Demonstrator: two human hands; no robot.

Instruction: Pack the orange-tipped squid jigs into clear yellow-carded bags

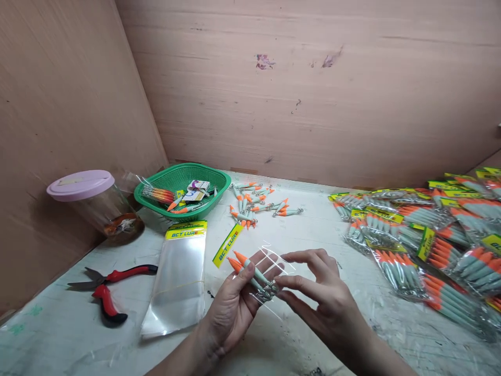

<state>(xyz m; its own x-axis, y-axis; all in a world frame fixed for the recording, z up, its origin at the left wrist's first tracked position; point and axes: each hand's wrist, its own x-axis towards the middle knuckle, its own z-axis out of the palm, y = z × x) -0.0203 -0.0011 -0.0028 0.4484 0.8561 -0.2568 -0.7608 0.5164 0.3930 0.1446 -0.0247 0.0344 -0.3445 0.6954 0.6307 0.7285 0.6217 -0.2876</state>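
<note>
My left hand [235, 305] is closed around a small bunch of fishing lures [250, 272] with orange tips and pale green bodies, and around a clear plastic bag with a yellow "BCT LURE" header [227, 244]. My right hand [319, 292] pinches the clear bag's open end [278, 263] beside the lures' metal hooks. Both hands hover just above the white table [297, 230].
A stack of empty clear bags [180, 277] lies left of my hands, red-handled pliers [107, 290] further left. A green basket [182, 189] and a lidded clear jar [97, 203] stand at the back left. Loose lures [256, 203] lie behind; packed bags [426, 240] pile up on the right.
</note>
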